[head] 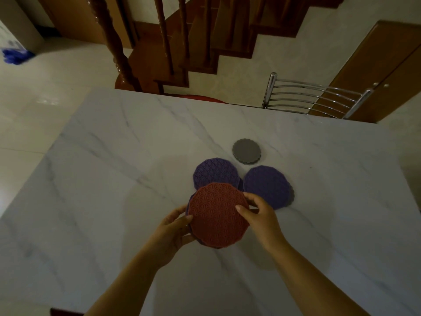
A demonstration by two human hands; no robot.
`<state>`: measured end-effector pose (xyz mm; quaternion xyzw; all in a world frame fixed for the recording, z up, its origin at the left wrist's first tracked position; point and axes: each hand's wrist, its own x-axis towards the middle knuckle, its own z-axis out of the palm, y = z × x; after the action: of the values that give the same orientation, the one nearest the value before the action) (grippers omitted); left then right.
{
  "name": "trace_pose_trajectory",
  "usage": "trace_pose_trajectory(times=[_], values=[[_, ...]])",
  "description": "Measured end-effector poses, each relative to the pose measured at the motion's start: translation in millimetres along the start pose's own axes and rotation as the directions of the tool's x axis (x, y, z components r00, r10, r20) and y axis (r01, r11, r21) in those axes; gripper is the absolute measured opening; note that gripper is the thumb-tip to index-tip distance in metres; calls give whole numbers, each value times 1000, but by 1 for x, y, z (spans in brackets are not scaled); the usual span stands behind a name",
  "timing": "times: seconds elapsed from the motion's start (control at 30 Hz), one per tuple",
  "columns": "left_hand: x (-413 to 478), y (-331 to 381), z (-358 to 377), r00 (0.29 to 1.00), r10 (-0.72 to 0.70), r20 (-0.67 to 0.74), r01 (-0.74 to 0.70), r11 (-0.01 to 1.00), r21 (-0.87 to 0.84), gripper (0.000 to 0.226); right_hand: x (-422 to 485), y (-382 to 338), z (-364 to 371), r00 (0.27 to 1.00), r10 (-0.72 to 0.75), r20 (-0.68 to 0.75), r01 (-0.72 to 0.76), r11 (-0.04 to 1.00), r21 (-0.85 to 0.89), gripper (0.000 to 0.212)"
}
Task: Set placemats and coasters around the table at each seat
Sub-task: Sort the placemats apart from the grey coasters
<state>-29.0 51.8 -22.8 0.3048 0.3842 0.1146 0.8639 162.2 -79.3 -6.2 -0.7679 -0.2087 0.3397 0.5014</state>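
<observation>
A: Placemats, round and lace-patterned, sit low in the centre of the frame on a white marble table (114, 156). The red placemat (218, 215) is on top of a small stack, held between both hands just above the tabletop.

B: How are the hands holding it?

A: The left hand (173, 231) is curled around the stack's left edge, thumb on top of the red surface, fingers underneath. The right hand (259, 215) pinches the right edge, thumb on top, fingers partly closed behind it. Purple edges peek out beneath the red one on the left and bottom, so more mats lie under it; how many, I cannot tell.

B: What else is on the table?

A: Just above the held stack lies a purple placemat (215, 173), flat on the marble, its lower edge hidden by the red one. To its right lies a second purple placemat (267, 185), with a grey rim showing beneath its right edge. Above and between those two sits a stack of grey coasters (246, 151), scalloped round, close to both purple mats.

B: And around the table?

A: At the far edge, right of centre, a chrome chair back (314, 96) with curved bars. A wooden staircase (182, 42) with turned balusters fills the upper centre. A brown wooden door (376, 71) stands at the upper right.
</observation>
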Motion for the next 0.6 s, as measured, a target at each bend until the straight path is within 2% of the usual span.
trace_pose_trajectory(times=[0.1, 0.17, 0.23, 0.27, 0.33, 0.4, 0.43, 0.53, 0.6], values=[[1, -1, 0, 1000, -5, -18, 5, 1000, 2, 39, 0, 0, 0, 999, -21, 24, 22, 999, -28, 30], [1, -3, -1, 1000, 8, -23, -8, 1000, -5, 38, 5, 4, -3, 999, 29, 43, -29, 1000, -1, 30], [1, -3, -4, 999, 18, -35, -19, 1000, -17, 38, 17, 9, -13, 994, 105, -31, -104, 994, 23, 28], [1, -4, -6, 999, 21, -39, -22, 1000, -22, 38, 27, 12, -22, 986, 128, -110, -132, 991, -27, 29], [1, -5, -11, 999, 25, -44, -26, 999, -30, 39, 50, 21, -45, 959, 145, -244, -212, 938, -273, 44], [1, -7, -16, 998, 28, -47, -30, 999, -44, 39, 69, 27, -64, 941, 182, -287, -315, 783, -536, 68], [1, -8, -17, 998, 30, -50, -32, 998, -49, 39, 77, 28, -68, 935, 199, -293, -344, 712, -612, 79], [2, -11, -21, 998, 24, -59, -28, 997, -67, 35, 92, 28, -71, 941, 202, -273, -338, 624, -704, 98], [3, -13, -23, 997, 13, -70, -19, 996, -85, 32, 98, 26, -69, 940, 234, -249, -341, 587, -734, 104]])
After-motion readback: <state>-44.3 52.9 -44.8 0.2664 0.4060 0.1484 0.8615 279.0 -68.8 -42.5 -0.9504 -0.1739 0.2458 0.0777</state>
